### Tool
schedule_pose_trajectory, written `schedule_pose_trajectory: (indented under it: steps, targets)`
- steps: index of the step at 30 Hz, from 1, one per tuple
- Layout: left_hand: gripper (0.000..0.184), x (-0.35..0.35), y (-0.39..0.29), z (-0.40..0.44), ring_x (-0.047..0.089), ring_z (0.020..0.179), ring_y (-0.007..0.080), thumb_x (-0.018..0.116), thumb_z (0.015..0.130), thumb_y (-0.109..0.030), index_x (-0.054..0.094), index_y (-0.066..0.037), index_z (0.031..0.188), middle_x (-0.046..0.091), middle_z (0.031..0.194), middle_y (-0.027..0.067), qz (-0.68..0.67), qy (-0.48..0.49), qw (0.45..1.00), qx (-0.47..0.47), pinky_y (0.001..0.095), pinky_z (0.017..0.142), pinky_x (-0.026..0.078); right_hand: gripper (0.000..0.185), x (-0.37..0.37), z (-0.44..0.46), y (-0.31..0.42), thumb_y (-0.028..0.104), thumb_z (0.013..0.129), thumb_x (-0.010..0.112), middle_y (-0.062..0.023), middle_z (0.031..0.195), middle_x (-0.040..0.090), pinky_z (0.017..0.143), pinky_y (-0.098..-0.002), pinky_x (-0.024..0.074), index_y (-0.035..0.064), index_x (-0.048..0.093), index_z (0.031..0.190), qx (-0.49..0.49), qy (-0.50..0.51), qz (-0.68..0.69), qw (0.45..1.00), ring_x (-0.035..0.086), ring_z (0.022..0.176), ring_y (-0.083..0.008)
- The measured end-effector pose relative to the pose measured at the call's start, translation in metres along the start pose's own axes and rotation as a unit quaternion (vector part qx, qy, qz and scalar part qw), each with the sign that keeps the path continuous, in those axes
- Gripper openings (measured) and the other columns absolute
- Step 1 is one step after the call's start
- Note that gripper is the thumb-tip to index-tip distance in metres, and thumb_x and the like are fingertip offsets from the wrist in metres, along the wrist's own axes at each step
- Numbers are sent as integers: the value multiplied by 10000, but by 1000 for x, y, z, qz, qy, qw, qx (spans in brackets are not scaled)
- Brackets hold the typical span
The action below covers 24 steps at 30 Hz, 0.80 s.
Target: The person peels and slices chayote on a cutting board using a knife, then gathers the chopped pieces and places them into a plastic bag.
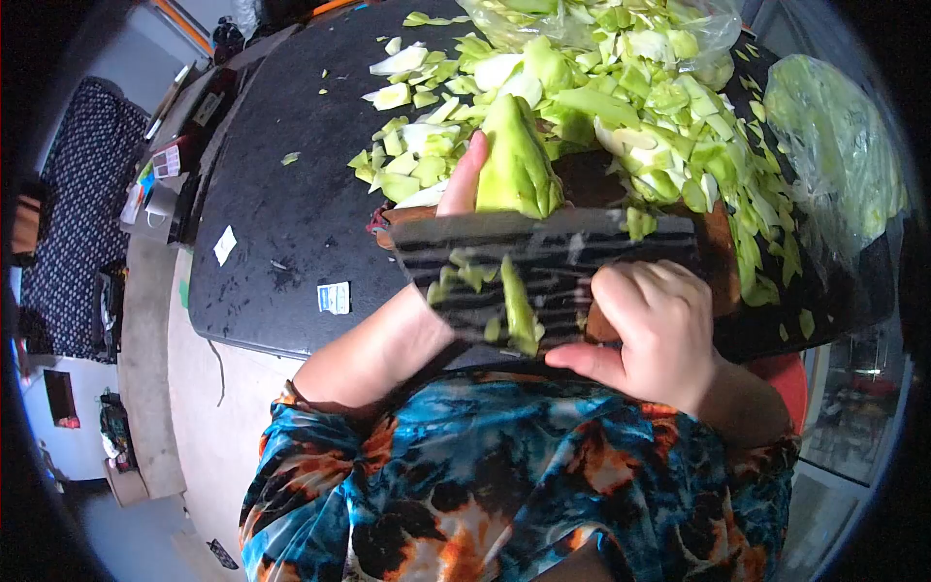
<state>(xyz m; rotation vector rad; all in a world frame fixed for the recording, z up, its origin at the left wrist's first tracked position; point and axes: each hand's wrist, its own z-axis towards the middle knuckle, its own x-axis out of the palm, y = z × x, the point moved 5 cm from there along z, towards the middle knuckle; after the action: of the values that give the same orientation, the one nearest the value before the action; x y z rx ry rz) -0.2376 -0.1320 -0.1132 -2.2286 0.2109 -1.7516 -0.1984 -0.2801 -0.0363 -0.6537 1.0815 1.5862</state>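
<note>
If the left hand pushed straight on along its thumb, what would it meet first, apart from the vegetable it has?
Beyond the green vegetable, the left hand would probably meet the heap of cut pieces; depth is hard to judge here.

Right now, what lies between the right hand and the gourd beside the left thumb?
In the head view, the cleaver blade fills the stretch between the right hand and the gourd, with green bits on its face.

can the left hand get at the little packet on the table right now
Probably not freely: the left hand seems busy holding the gourd, though the packet lies uncovered on the table.
</note>
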Motion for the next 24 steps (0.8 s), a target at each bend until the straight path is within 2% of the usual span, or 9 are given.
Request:
schedule_pose_trajectory:
  steps: [3, 7, 8, 10, 12, 15, 19, 23, 24]
  targets:
    - [631, 8, -1, 0, 648, 839, 262, 451, 846, -628, 552, -83, 1147, 639, 984, 149, 6, 41, 997, 69, 405, 790, 531, 562, 0, 4, -6, 601, 719, 624, -70, 589, 482, 537, -390, 413, 69, 448, 691, 10, -7, -9, 1000, 524, 553, -297]
    - [659, 10, 3, -4, 613, 971, 256, 439, 844, -640, 512, -95, 1207, 612, 1093, 113, 33, -44, 997, 63, 407, 810, 521, 506, 0, 14, -13, 593, 764, 597, -30, 559, 486, 460, -353, 433, 122, 437, 670, -6, -28, -63, 998, 527, 468, -246]
    - [657, 1, 4, -5, 597, 989, 248, 416, 848, -651, 515, -107, 1204, 593, 1124, 92, 73, -104, 986, 108, 419, 753, 535, 514, 2, 17, -30, 588, 788, 576, -58, 537, 497, 441, -361, 427, 110, 431, 666, 33, -41, -107, 993, 532, 456, -258]
    - [624, 12, 8, -12, 608, 897, 232, 398, 858, -649, 515, -127, 1179, 597, 1070, 87, 144, -39, 985, 86, 425, 633, 543, 525, -6, 33, -83, 538, 855, 520, -154, 541, 526, 489, -403, 447, 56, 503, 648, 195, -58, -41, 978, 570, 523, -319]
    - [584, 19, 10, -12, 617, 840, 234, 408, 864, -634, 509, -142, 1161, 602, 1037, 92, 134, -14, 987, 90, 403, 576, 545, 538, -10, 38, -127, 518, 887, 483, -165, 563, 538, 555, -412, 461, 19, 572, 708, 254, -50, -80, 963, 580, 564, -340]
    - [591, 8, 5, -7, 620, 847, 246, 426, 853, -640, 514, -139, 1154, 601, 1036, 95, 96, -25, 992, 80, 397, 562, 547, 503, -17, 34, -134, 468, 893, 514, -140, 528, 490, 496, -388, 395, 11, 545, 688, 240, -106, 3, 965, 510, 483, -284]
    - [643, 4, 1, -4, 614, 881, 259, 389, 858, -658, 484, -112, 1183, 591, 1055, 116, 133, -70, 986, 70, 383, 588, 520, 486, -25, 31, -71, 436, 843, 614, -98, 509, 451, 452, -329, 369, 22, 462, 639, 143, -47, 107, 983, 497, 458, -191]
    - [701, 1, 8, -2, 540, 1103, 283, 370, 856, -662, 458, -113, 1284, 542, 1212, 123, 92, -53, 993, 56, 520, 943, 416, 451, -20, 25, -30, 469, 792, 655, -88, 546, 528, 471, -365, 426, 69, 483, 671, 18, -3, 76, 997, 563, 499, -276]
    - [702, 8, 9, -5, 548, 1083, 277, 376, 851, -667, 467, -110, 1268, 548, 1198, 122, 91, -67, 992, 54, 497, 890, 451, 454, -20, 25, -31, 473, 791, 654, -89, 545, 528, 473, -369, 429, 72, 480, 667, 18, -5, 70, 997, 566, 504, -283]
